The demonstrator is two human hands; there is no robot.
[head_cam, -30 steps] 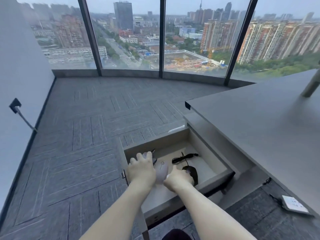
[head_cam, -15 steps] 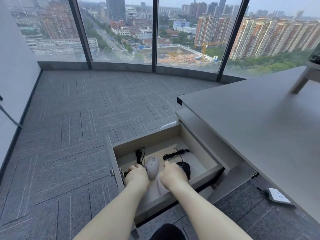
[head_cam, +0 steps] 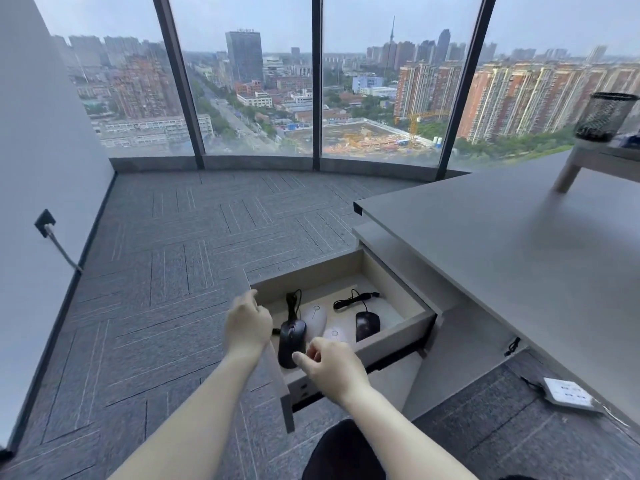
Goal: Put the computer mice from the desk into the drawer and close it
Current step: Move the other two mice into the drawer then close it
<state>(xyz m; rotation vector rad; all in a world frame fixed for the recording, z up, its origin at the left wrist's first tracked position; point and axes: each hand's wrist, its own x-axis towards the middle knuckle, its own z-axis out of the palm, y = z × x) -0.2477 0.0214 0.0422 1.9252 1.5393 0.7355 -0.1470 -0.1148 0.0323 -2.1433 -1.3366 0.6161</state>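
On grey carpet by tall city windows, we see four black and white computer mice [head_cam: 292,337] lying in the open beige drawer [head_cam: 394,332], our left hand [head_cam: 247,325] and right hand [head_cam: 332,365] empty, loosely curled above its near edge; only closing remains.

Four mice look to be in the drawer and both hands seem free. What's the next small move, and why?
Probably lay the left hand on the drawer front and push it shut. Two black mice and two white mice already lie inside, the visible desk shows none, and both hands, including the right hand, hold nothing.
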